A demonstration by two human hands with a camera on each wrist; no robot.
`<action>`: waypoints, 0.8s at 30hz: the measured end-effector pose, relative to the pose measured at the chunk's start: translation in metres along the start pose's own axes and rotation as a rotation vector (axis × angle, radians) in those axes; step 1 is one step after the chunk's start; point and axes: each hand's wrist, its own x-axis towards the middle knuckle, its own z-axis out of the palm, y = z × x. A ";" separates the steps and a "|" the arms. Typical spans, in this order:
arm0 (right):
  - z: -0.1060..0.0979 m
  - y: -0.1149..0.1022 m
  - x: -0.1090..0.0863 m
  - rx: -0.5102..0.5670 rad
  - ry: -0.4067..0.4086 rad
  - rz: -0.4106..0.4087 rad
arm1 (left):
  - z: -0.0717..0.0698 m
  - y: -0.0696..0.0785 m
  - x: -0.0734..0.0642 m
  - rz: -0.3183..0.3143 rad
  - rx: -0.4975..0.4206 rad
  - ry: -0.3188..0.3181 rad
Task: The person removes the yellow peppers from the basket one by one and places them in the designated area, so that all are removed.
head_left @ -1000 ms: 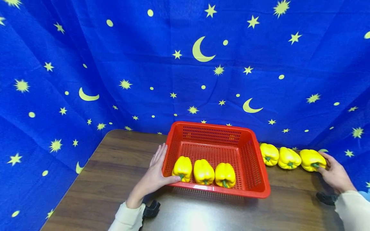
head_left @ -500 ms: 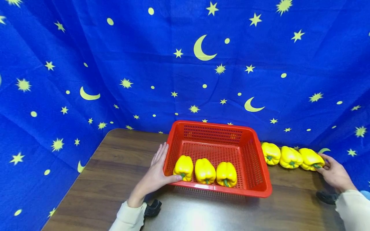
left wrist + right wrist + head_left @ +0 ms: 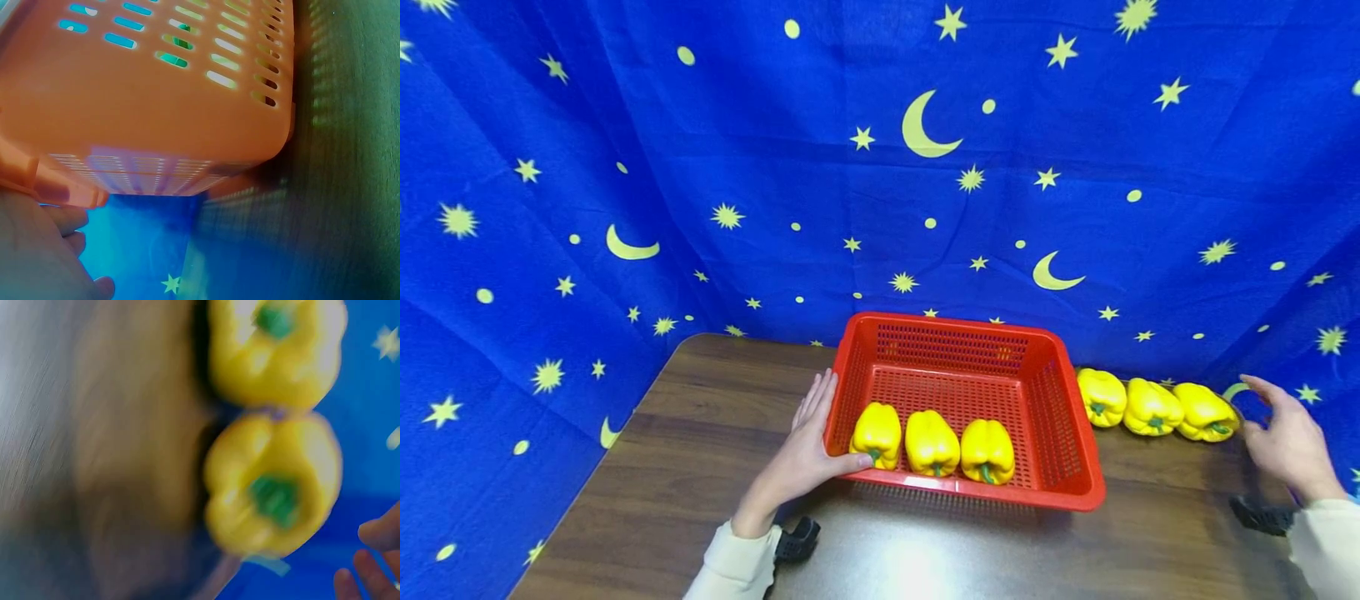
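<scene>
In the head view a red plastic basket (image 3: 1045, 400) with slotted walls holds three yellow bell peppers, one of them a bell pepper (image 3: 988, 451) on the right, lined up along its front wall. My left hand (image 3: 801, 450) rests on the basket's front left corner, fingers straight along the outer side and thumb across the rim. To the basket's right, three more yellow bell peppers form a row, with the end bell pepper (image 3: 1205, 412) nearest my right hand (image 3: 1288, 437). That hand is just right of it, fingers apart and holding nothing.
The wooden table (image 3: 715, 408) ends at a blue star-and-moon curtain (image 3: 775, 167) behind the basket and the pepper row. A black wrist device (image 3: 797, 540) sits under the left wrist, and another black device (image 3: 1261, 515) under the right.
My right hand has let go of the end bell pepper and drawn back to the right. That pepper now sits closer to its neighbour. The left hand stays on the basket.
</scene>
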 end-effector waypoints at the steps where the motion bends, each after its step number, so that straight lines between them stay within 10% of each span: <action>1: -0.002 -0.007 0.001 0.006 0.015 -0.006 | 0.000 0.000 0.000 0.004 0.003 0.002; 24: 0.000 -0.147 -0.004 0.246 0.017 -0.250 | -0.001 0.002 -0.001 -0.030 -0.008 -0.006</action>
